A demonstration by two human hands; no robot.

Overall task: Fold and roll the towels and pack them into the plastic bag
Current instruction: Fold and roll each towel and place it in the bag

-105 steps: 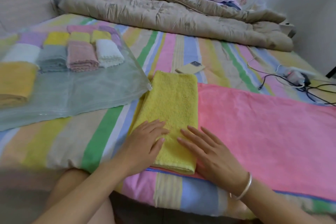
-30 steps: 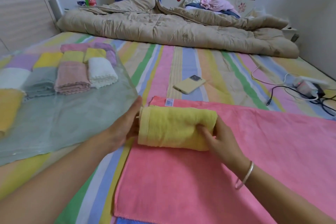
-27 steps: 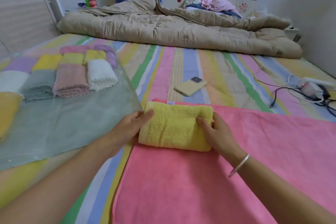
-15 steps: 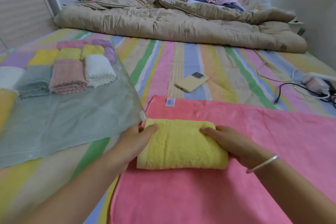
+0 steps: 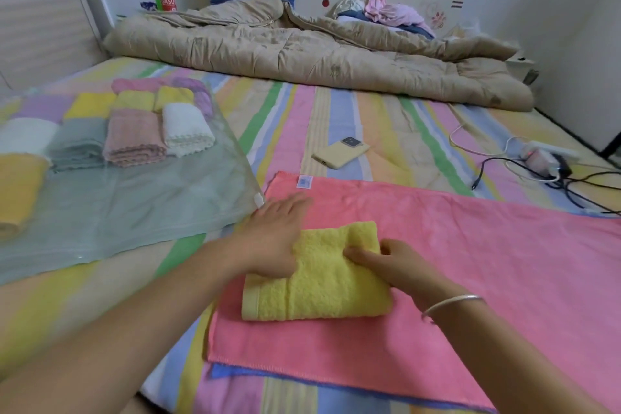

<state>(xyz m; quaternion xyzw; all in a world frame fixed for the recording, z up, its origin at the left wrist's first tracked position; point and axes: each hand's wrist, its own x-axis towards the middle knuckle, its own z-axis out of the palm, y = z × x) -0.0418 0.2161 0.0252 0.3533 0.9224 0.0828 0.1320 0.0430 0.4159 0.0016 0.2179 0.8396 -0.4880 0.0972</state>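
Note:
A folded yellow towel lies on a spread pink towel on the striped bed. My right hand rests on its right side, fingertips pressing into the top. My left hand lies flat with fingers stretched out, palm over the towel's left far corner and fingertips on the pink towel. The clear plastic bag lies flat to the left, with several folded and rolled towels inside it.
A phone in a yellow case lies beyond the pink towel. Cables and a power strip sit at the right. A beige quilt is bunched across the far end of the bed.
The yellow towel went from a long fold to a short thick bundle and shifted nearer me. My left hand has moved from its left end to lie flat over its far left corner.

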